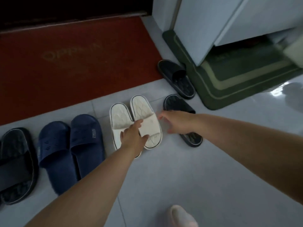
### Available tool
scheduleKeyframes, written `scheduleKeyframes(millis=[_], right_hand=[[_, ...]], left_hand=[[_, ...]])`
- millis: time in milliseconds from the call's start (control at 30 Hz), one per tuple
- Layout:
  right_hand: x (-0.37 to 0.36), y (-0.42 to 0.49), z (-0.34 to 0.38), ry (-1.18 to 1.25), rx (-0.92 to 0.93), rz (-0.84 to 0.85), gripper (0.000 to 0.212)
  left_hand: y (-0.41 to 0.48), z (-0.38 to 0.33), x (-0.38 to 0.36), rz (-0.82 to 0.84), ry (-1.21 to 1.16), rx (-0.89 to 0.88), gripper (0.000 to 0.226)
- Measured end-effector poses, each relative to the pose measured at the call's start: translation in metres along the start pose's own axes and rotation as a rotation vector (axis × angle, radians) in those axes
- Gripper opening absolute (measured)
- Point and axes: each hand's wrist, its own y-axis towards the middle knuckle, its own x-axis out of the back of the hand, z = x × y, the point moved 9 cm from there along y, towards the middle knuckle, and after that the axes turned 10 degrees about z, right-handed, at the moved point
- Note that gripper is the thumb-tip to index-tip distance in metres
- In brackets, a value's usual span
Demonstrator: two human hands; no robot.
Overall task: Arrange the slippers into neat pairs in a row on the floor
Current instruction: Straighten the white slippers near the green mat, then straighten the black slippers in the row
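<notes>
head view, left hand (131, 138) spread on white slippers (141, 107), right hand (177, 122) fingers apart

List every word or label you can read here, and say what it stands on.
"SMILE": on the small tag on the strap of the right navy slipper.
"OPP": faded print on the red doormat; the letters after it are too blurred to read.
Green mat: a faint mark, unreadable.
</notes>
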Motion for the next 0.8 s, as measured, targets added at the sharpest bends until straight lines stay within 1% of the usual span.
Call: scheduleKeyframes(millis=[67, 167, 233, 333, 400, 467, 567, 667, 733, 800], right_hand=[[-0.003, -0.026, -0.018, -0.016, -0.023, 0.068, 0.052], [-0.005, -0.035, -0.067, -0.077, -0.103, 0.051, 0.047], [-0.008, -0.028, -0.11, -0.147, -0.166, 0.032, 0.047], [-0.006, -0.014, -0.165, -0.26, -0.201, 0.013, 0.041], [0.006, -0.005, -0.186, -0.29, -0.173, -0.025, 0.033], [0.026, 0.008, -0.197, -0.293, -0.114, -0.074, 0.031], [0.067, 0.031, -0.208, -0.191, -0.074, -0.203, 0.04], [0.109, 0.061, -0.213, 0.012, -0.03, -0.345, 0.052], [0.127, 0.082, -0.212, 0.095, 0.01, -0.39, 0.061], [0.141, 0.098, -0.208, 0.098, 0.048, -0.408, 0.071]], left_hand=[[-0.005, -0.025, -0.003, 0.006, -0.065, -0.088, 0.059], [0.015, -0.061, -0.009, -0.019, -0.172, -0.23, 0.062], [0.039, -0.081, -0.029, -0.027, -0.209, -0.282, 0.066], [0.066, -0.099, -0.075, 0.036, -0.133, -0.256, 0.074], [0.073, -0.104, -0.096, 0.076, -0.09, -0.207, 0.079], [0.077, -0.111, -0.1, 0.072, -0.079, -0.183, 0.081], [0.09, -0.122, -0.092, -0.003, -0.099, -0.151, 0.082], [0.111, -0.121, -0.09, -0.078, -0.107, -0.092, 0.083], [0.124, -0.114, -0.097, -0.051, -0.071, -0.043, 0.088], [0.131, -0.108, -0.109, 0.0, -0.028, 0.0, 0.094]])
